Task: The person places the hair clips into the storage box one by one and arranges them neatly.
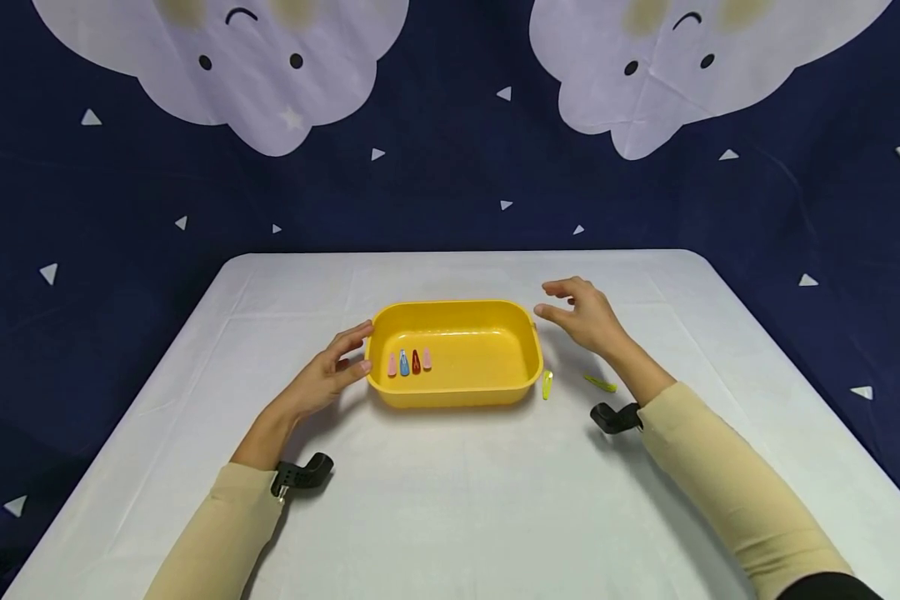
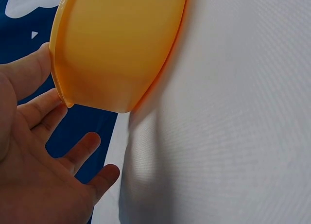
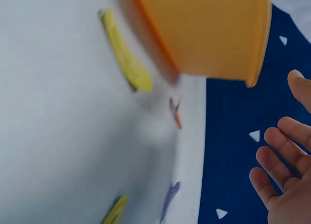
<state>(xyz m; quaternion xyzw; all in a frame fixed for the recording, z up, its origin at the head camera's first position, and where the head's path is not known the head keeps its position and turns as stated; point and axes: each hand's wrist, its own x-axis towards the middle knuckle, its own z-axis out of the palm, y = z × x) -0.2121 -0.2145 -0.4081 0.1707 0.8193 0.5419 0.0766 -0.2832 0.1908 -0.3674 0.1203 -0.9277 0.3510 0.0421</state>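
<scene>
In the head view, a yellow tub (image 1: 465, 398) stands on the white table. Inside at its left lie a pink hair clip (image 1: 392, 365), a blue hair clip (image 1: 404, 363), a dark red hair clip (image 1: 416, 362) and another pink hair clip (image 1: 427, 359). My left hand (image 1: 326, 375) touches the tub's left end with thumb and fingertips, its other fingers spread. Just off the right end, my right hand (image 1: 587, 319) is raised with loosely bent fingers and holds nothing. A yellow-green hair clip (image 1: 547, 385) lies beside the tub's right corner.
Below the right wrist lies a second yellow-green hair clip (image 1: 600, 383). The right wrist view also shows an orange-red clip (image 3: 175, 114) and a purple clip (image 3: 170, 199) on the table. Behind the table hangs a dark blue cloth (image 1: 435, 200) with clouds and small white shapes.
</scene>
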